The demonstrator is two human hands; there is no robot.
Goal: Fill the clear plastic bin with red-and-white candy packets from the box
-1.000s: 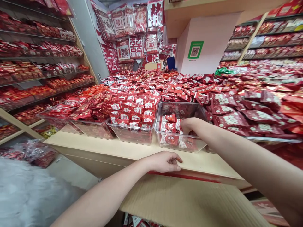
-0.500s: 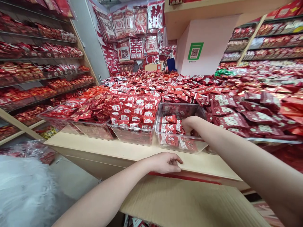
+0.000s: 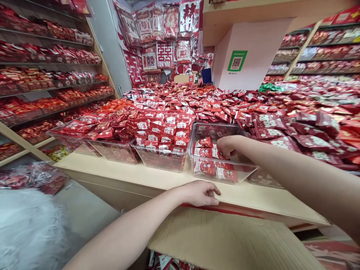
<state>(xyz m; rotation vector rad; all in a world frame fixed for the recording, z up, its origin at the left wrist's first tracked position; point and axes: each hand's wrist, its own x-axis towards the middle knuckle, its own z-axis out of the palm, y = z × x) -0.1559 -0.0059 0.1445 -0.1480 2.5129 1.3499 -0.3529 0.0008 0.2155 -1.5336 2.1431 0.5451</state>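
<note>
My right hand [image 3: 225, 145] reaches down into a clear plastic bin [image 3: 222, 178] on the counter. Small red-and-white packets [image 3: 203, 152] stand in rows along the bin's left and front. The hand is against the packets at their right end; its fingertips are hidden, so I cannot tell whether it grips one. My left hand [image 3: 203, 193] rests at the counter's front edge, loosely curled, thumb apart from the fingers, holding nothing. Under it lies the flap of a cardboard box [image 3: 225, 238], with more packets [image 3: 165, 261] partly showing below the flap.
Filled clear bins of red packets [image 3: 161, 131] stand left of the working bin, and dark red packets [image 3: 315, 140] are heaped to its right. A pillar with a QR code sign [image 3: 237, 61] rises behind. Stocked shelves [image 3: 47, 78] line the left; white fluffy material [image 3: 30, 228] is lower left.
The view has shifted slightly, moving the scene a little to the right. My right hand stays in the bin, with its thumb side showing more. The left hand keeps its place on the edge.
</note>
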